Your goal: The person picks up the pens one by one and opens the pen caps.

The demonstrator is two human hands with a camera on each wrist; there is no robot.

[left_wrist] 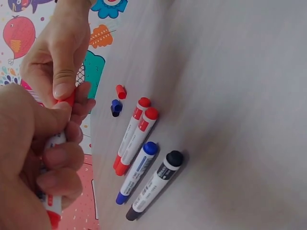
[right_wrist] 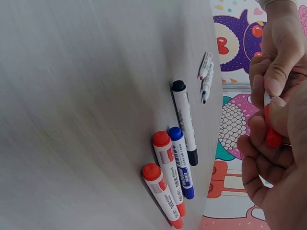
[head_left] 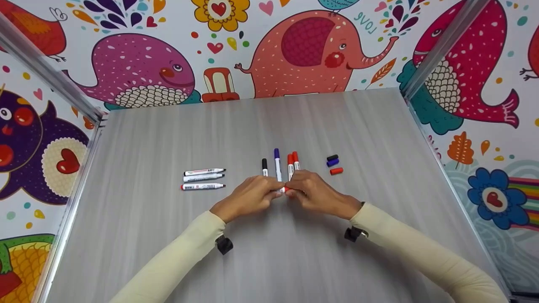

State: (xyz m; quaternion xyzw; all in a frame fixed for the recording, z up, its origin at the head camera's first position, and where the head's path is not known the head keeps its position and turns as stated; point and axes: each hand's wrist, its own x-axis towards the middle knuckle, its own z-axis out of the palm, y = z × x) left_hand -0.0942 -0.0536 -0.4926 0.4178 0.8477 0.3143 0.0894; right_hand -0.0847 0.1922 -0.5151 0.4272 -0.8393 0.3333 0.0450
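My left hand [head_left: 254,193] grips the white barrel of a red marker [left_wrist: 56,139], its red end showing below the fingers in the left wrist view. The right hand [head_left: 313,193] pinches the marker's red cap [right_wrist: 272,132] between thumb and fingers. Both hands meet over the middle of the table. Just beyond them lie a black marker [right_wrist: 184,115], a blue marker [right_wrist: 182,165] and two capped red markers, one nearer the blue [right_wrist: 168,167] and one on the outside [right_wrist: 162,191]. In the head view the hands partly cover this row.
Three uncapped markers [head_left: 204,178] lie side by side on the table [head_left: 139,235] at the left. To the right are three loose caps: black [head_left: 332,157], blue [head_left: 332,162] and red [head_left: 336,171]. Patterned walls [head_left: 227,50] with metal edge strips enclose the table's back and sides.
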